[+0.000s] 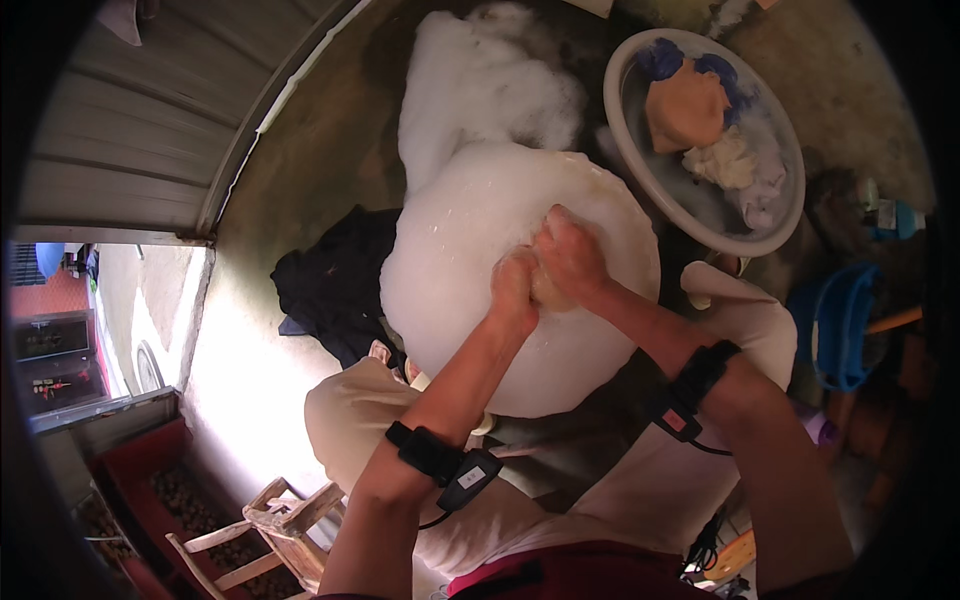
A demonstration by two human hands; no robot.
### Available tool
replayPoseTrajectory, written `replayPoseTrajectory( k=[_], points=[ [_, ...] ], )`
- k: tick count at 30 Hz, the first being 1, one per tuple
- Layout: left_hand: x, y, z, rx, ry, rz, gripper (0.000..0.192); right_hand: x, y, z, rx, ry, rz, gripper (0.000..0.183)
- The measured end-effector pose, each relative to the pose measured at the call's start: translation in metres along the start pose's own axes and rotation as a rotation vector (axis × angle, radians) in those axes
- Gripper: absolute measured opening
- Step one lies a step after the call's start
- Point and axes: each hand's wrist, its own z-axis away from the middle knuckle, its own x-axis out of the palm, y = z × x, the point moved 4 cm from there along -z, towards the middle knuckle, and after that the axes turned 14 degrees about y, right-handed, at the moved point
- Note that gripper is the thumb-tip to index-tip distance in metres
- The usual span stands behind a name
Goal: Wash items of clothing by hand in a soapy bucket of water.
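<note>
My left hand and my right hand are close together over a round tub full of white suds. Both are closed around a wet, pale yellowish cloth, part of which shows between and below them. The foam hides most of the cloth's lower end and nearly all of the tub. Black straps with small devices circle both of my forearms.
A light oval basin holding wet clothes, among them an orange garment, stands at the upper right. Foam spreads over the floor beyond the tub. Dark clothing lies left of it. A blue bucket and wooden stool are nearby.
</note>
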Motion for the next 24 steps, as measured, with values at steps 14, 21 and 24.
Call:
replayPoseTrajectory(
  k=[14,21,24],
  points=[
    [-0.006,0.011,-0.015,-0.059,-0.089,0.052,0.027,0.005,0.033,-0.024,0.053,0.113,0.064,0.028],
    [-0.013,0.016,-0.010,-0.041,-0.030,-0.039,0.048,0.024,0.080,-0.018,0.077,-0.159,-0.058,0.055],
    [-0.023,0.007,-0.015,-0.063,-0.043,-0.200,0.059,0.052,0.113,-0.010,0.111,-0.188,0.055,0.068]
  ],
)
